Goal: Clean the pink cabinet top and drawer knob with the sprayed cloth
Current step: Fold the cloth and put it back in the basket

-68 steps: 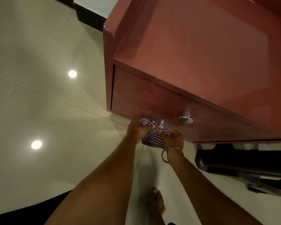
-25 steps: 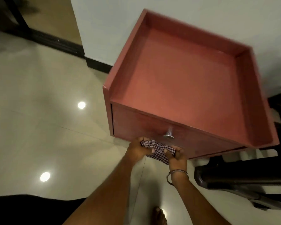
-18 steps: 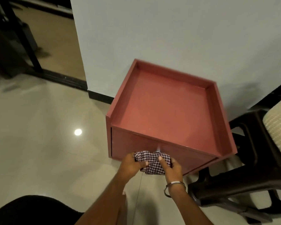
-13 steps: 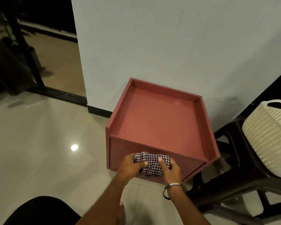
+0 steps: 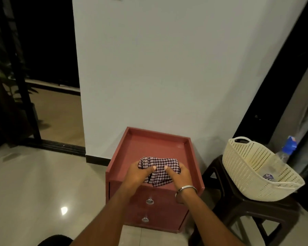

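The pink cabinet (image 5: 160,144) stands against the white wall, its top a shallow tray with raised edges. A checked cloth (image 5: 158,167) is bunched above the front part of that top. My left hand (image 5: 140,173) grips the cloth's left side with thumb on top, and my right hand (image 5: 179,174), with a metal bangle on the wrist, grips its right side. Below my hands, the drawer fronts carry two round metal knobs, an upper drawer knob (image 5: 149,201) and a lower knob (image 5: 145,219).
A dark plastic stool (image 5: 256,208) stands right of the cabinet. It carries a cream perforated basket (image 5: 252,169) holding a clear bottle with a blue cap (image 5: 290,144). Glossy tiled floor (image 5: 43,183) lies to the left, with a dark doorway behind.
I have stood up from the drawer front, so the view pulled back. Both hands lifted the cloth from beside the knob up over the cabinet top.
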A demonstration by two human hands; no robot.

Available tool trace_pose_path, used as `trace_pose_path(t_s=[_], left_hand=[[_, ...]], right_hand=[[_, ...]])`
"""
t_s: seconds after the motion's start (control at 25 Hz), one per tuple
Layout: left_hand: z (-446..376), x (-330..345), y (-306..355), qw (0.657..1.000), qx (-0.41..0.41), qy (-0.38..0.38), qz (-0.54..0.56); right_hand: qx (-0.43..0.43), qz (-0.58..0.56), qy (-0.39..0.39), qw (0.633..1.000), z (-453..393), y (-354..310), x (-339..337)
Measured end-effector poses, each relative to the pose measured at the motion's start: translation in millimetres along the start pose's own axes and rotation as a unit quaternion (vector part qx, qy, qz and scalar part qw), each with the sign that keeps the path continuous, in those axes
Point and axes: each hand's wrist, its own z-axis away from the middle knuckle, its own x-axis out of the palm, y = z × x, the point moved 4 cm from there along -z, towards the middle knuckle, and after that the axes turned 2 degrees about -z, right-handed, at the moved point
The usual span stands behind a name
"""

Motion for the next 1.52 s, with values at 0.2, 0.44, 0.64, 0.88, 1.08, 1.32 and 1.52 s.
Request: trace_pose_path(t_s=[0.2,0.44,0.64,0.88,1.08,1.32,1.52], left_hand=[[16.7,20.8,85.6,0.995,0.037,-0.079,-0.040],[33.9,42.3,177.4,0.993,0.096,-0.046,-0.055],[32.1,63.9,224.5,0.990,0.116,-0.023,-0.079],[15.9,104.7,252.4,0.990,0.113,-0.027,-0.079],[-25.3,154.4,256.0,0.989,0.107,-0.034,-0.093],[-123.7,245.1,240.2,0.992,0.078,-0.065,-0.075],[-192.5,346.4,207.2,0.988,0.024,-0.108,-0.103]], right_hand=[[-0.055,0.046,0.034,0.997,1.0,-86.2,-30.9],[-0.092,0.113,0.066,0.987,9.6,-181.4,-72.2],[-0.101,0.125,0.072,0.984,3.9,-232.1,-97.1],[-0.077,0.119,0.054,0.988,-21.7,-251.5,-135.3],[-0.051,0.121,0.078,0.988,-70.6,-247.1,-173.9],[0.005,0.189,0.120,0.975,-168.7,-228.6,-237.7],[0.102,0.275,0.150,0.944,-244.6,-199.5,-313.8]])
